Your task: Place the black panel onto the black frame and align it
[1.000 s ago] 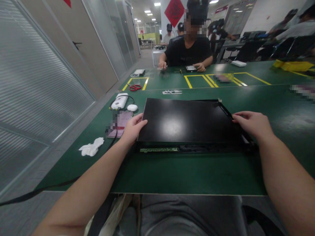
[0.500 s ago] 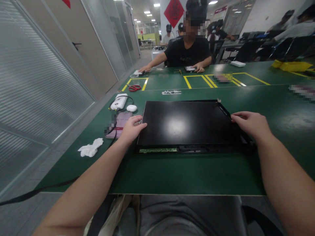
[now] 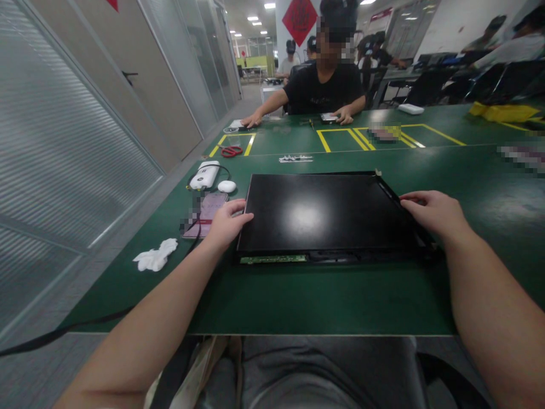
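A black laptop screen panel (image 3: 315, 213) lies in its black lid housing (image 3: 366, 255) on the green table, its glossy face up. Along the near edge a strip of green circuit board (image 3: 272, 259) shows. My left hand (image 3: 227, 224) grips the panel's left edge, thumb on top and fingers at the side. At the right, my right hand (image 3: 432, 213) pinches the side rim of the housing between thumb and fingers. A small bracket (image 3: 377, 172) sticks up at the far right corner.
Left of the panel are a phone (image 3: 209, 207), a white power bank (image 3: 205, 175) with a cable, a white earbud case (image 3: 226, 186) and crumpled tissue (image 3: 155, 255). Beyond lie red scissors (image 3: 231, 151) and small metal parts (image 3: 295, 159). A person (image 3: 323, 88) sits opposite.
The view has shifted very slightly. Both hands keep their places on the panel and housing, which have not visibly moved on the table.
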The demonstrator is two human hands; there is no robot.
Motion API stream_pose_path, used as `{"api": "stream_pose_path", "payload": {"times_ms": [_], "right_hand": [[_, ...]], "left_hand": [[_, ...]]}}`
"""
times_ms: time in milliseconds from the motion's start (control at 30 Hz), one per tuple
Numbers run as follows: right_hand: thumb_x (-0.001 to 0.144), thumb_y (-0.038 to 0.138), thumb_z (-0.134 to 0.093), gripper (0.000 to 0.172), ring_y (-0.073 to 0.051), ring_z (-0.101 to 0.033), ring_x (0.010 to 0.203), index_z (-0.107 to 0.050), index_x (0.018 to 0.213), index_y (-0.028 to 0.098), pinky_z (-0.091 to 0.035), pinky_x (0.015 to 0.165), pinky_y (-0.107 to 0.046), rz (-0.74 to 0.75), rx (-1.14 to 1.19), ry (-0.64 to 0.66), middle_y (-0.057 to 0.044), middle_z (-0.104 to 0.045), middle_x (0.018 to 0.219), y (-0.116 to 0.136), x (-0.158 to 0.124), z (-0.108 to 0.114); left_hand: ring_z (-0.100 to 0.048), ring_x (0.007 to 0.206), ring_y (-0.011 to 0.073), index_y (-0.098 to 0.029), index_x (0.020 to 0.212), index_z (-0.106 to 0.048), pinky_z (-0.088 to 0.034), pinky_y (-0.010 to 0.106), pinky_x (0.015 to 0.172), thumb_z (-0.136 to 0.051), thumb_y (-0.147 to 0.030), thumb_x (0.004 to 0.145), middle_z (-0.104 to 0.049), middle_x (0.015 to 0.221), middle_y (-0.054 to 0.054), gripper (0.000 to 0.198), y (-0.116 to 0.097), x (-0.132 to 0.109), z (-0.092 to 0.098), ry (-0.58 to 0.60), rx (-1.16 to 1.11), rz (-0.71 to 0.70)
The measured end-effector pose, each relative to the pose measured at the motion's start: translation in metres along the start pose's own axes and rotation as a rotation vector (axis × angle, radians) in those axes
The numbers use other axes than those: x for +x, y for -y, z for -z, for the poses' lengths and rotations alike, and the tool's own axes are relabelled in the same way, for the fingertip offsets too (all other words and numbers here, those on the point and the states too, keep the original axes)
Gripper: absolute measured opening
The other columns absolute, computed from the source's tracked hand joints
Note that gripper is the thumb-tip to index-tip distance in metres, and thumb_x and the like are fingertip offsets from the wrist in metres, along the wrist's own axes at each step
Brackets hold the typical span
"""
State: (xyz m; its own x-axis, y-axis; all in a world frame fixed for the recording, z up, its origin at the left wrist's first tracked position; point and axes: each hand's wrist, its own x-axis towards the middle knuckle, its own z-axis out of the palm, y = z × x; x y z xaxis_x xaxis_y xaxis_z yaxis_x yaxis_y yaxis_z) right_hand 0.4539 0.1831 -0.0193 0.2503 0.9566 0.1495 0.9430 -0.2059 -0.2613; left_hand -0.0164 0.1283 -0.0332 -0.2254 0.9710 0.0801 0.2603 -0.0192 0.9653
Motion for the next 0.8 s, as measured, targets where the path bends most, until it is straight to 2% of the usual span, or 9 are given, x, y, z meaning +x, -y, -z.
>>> {"api": "stream_pose_path", "payload": {"times_ms": [133, 267, 367, 500, 667, 800], "right_hand": [[0.078, 0.038, -0.056, 0.043, -0.029, -0.067, 0.099, -0.079, 0.110, 0.021, -0.052, 0.089, -0.040, 0.049, -0.085, 0.139, -0.011, -0.074, 0.103, -0.004, 0.007, -0.007], [0.078, 0.036, -0.057, 0.043, -0.033, -0.065, 0.109, -0.078, 0.112, 0.019, -0.051, 0.096, -0.045, 0.080, -0.124, 0.163, -0.015, -0.072, 0.113, -0.006, 0.012, -0.011], [0.073, 0.029, -0.060, 0.043, -0.033, -0.064, 0.111, -0.079, 0.111, 0.020, -0.050, 0.098, -0.045, 0.080, -0.110, 0.171, -0.015, -0.071, 0.116, -0.009, 0.016, -0.013], [0.065, 0.019, -0.060, 0.051, -0.031, -0.067, 0.101, -0.078, 0.113, 0.023, -0.053, 0.090, -0.042, -0.002, 0.028, 0.206, -0.011, -0.074, 0.108, -0.014, 0.016, -0.014], [0.062, 0.015, -0.060, 0.053, -0.027, -0.068, 0.093, -0.078, 0.111, 0.023, -0.052, 0.084, -0.037, -0.089, 0.213, 0.207, -0.009, -0.075, 0.101, -0.010, 0.010, -0.009], [0.061, 0.016, -0.061, 0.054, -0.027, -0.068, 0.085, -0.078, 0.111, 0.022, -0.052, 0.080, -0.038, -0.162, 0.270, 0.225, -0.009, -0.075, 0.096, -0.004, 0.005, -0.006]], "left_hand": [[-0.054, 0.127, 0.0343, -0.018, 0.088, -0.077, -0.040, 0.047, 0.112, -0.076, -0.027, 0.064, -0.062, 0.131, 0.013, 0.026, -0.004, -0.003, 0.000, 0.000, 0.097, -0.038], [-0.053, 0.129, 0.0355, -0.018, 0.090, -0.077, -0.043, 0.048, 0.110, -0.074, -0.029, 0.066, -0.059, 0.134, 0.014, 0.027, -0.004, -0.002, 0.001, 0.015, 0.205, -0.047], [-0.054, 0.128, 0.0360, -0.018, 0.093, -0.077, -0.042, 0.050, 0.110, -0.072, -0.030, 0.067, -0.059, 0.133, 0.014, 0.029, 0.001, 0.000, 0.002, 0.046, 0.320, -0.067], [-0.054, 0.128, 0.0332, -0.019, 0.099, -0.076, -0.038, 0.050, 0.114, -0.070, -0.032, 0.070, -0.059, 0.132, 0.013, 0.032, 0.009, 0.003, 0.003, 0.067, 0.415, -0.105], [-0.052, 0.130, 0.0335, -0.016, 0.102, -0.075, -0.036, 0.048, 0.116, -0.072, -0.033, 0.070, -0.055, 0.135, 0.014, 0.036, 0.016, 0.004, 0.003, 0.042, 0.456, -0.126], [-0.052, 0.128, 0.0323, -0.018, 0.101, -0.075, -0.036, 0.049, 0.117, -0.072, -0.034, 0.071, -0.056, 0.131, 0.013, 0.034, 0.020, 0.006, 0.003, 0.046, 0.474, -0.168]]}}
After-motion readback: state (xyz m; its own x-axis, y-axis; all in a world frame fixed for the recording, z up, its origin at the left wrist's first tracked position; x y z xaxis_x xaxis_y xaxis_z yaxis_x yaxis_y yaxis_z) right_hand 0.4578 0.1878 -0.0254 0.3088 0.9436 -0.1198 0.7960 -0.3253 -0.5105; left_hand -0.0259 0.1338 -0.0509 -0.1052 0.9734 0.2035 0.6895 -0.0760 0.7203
